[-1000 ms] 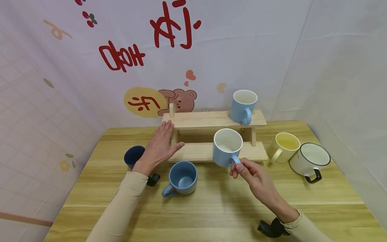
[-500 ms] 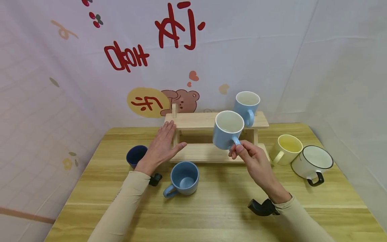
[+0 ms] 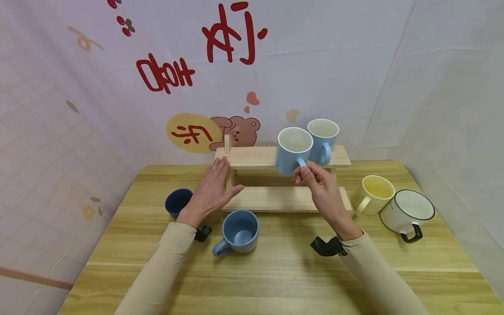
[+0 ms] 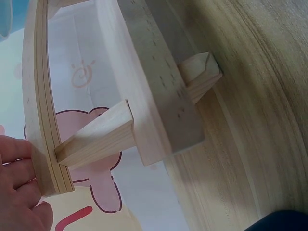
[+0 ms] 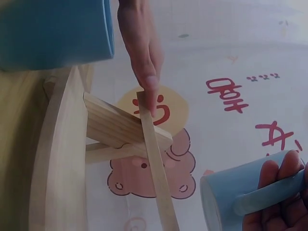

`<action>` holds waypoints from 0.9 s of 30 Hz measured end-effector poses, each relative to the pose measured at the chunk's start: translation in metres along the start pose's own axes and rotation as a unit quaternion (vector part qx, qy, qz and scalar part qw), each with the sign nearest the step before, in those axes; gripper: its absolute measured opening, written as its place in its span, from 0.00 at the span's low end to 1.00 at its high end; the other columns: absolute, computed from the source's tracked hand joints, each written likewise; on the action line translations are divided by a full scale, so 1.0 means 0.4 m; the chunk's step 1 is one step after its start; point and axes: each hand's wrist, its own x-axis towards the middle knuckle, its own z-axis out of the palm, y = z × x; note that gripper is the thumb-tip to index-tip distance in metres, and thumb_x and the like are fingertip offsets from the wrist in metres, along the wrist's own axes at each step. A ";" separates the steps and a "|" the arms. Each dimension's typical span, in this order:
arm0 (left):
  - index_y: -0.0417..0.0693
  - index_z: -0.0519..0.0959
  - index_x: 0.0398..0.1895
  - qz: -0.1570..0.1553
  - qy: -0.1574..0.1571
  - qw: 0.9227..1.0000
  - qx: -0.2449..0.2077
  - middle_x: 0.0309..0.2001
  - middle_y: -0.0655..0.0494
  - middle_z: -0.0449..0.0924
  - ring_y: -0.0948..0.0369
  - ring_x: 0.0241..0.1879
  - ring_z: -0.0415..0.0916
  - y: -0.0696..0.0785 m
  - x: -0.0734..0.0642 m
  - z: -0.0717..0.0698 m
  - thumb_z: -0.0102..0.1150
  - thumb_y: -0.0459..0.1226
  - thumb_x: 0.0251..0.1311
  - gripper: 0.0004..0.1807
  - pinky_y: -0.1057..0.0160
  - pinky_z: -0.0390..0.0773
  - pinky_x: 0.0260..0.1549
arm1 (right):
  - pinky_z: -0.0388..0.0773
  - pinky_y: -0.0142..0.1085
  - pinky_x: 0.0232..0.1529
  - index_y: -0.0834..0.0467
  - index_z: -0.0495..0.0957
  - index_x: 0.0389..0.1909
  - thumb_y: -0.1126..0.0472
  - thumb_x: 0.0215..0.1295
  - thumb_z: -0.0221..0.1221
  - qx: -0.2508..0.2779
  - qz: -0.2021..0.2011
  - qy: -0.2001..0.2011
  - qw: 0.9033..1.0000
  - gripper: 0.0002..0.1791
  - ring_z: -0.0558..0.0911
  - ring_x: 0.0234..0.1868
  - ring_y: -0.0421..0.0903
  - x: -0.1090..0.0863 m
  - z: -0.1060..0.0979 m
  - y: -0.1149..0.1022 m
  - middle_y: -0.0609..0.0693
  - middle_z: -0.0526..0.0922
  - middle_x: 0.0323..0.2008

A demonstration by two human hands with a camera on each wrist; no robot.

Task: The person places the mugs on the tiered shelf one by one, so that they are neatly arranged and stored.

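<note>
My right hand (image 3: 324,192) grips a light blue mug (image 3: 290,153) by its handle, upright in front of the top board of a two-tier wooden shelf (image 3: 256,156). In the right wrist view, curled fingers (image 5: 288,166) wrap the mug's handle. A second light blue mug (image 3: 320,135) stands on the top board's right end, partly overlapped by the held one in the head view. My left hand (image 3: 208,192) rests with straight fingers on the left end of the top board; in the left wrist view its fingertips (image 4: 26,192) lie at the board's edge.
A medium blue mug (image 3: 241,232) stands on the wooden table in front of the shelf. A dark blue cup (image 3: 178,203) is partly hidden behind the left hand. At right stand a yellow mug (image 3: 372,197) and a white mug (image 3: 407,210) with black rim and handle.
My right hand has raised the light blue mug from in front of the lower board to the height of the top board. The left hand stays on the shelf.
</note>
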 end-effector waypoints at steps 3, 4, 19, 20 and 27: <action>0.36 0.50 0.82 0.000 0.000 1.000 0.002 0.83 0.43 0.43 0.49 0.83 0.35 0.001 0.000 0.000 0.50 0.65 0.71 0.52 0.48 0.40 0.79 | 0.78 0.35 0.50 0.72 0.77 0.44 0.57 0.83 0.50 -0.001 0.000 0.012 1.000 0.19 0.80 0.41 0.50 0.017 0.006 0.012 0.56 0.79 0.33; 0.36 0.50 0.82 0.001 0.000 1.000 0.004 0.83 0.43 0.43 0.48 0.83 0.35 0.001 0.000 -0.001 0.50 0.64 0.71 0.52 0.47 0.40 0.79 | 0.77 0.35 0.51 0.73 0.77 0.44 0.57 0.83 0.50 0.000 0.001 0.017 1.000 0.20 0.80 0.41 0.49 0.023 0.008 0.016 0.56 0.80 0.33; 0.36 0.49 0.82 -0.001 -0.005 1.000 0.001 0.84 0.44 0.42 0.49 0.83 0.34 -0.001 -0.003 -0.004 0.48 0.65 0.72 0.52 0.48 0.40 0.79 | 0.74 0.37 0.55 0.73 0.80 0.46 0.58 0.82 0.52 0.014 0.019 0.055 0.998 0.19 0.81 0.41 0.45 0.100 0.052 0.056 0.55 0.83 0.32; 0.36 0.50 0.82 -0.001 -0.005 1.000 0.001 0.84 0.44 0.42 0.49 0.83 0.34 -0.001 -0.003 -0.004 0.48 0.65 0.72 0.52 0.48 0.40 0.79 | 0.74 0.37 0.55 0.73 0.80 0.46 0.57 0.82 0.52 0.009 0.021 0.056 0.998 0.20 0.81 0.41 0.45 0.105 0.054 0.058 0.56 0.83 0.33; 0.36 0.49 0.82 0.001 -0.008 1.000 0.002 0.84 0.44 0.42 0.50 0.83 0.34 -0.002 -0.002 -0.003 0.48 0.65 0.72 0.52 0.49 0.38 0.79 | 0.73 0.38 0.56 0.72 0.80 0.47 0.54 0.82 0.52 -0.004 0.027 0.059 0.998 0.22 0.81 0.43 0.47 0.123 0.056 0.070 0.62 0.83 0.34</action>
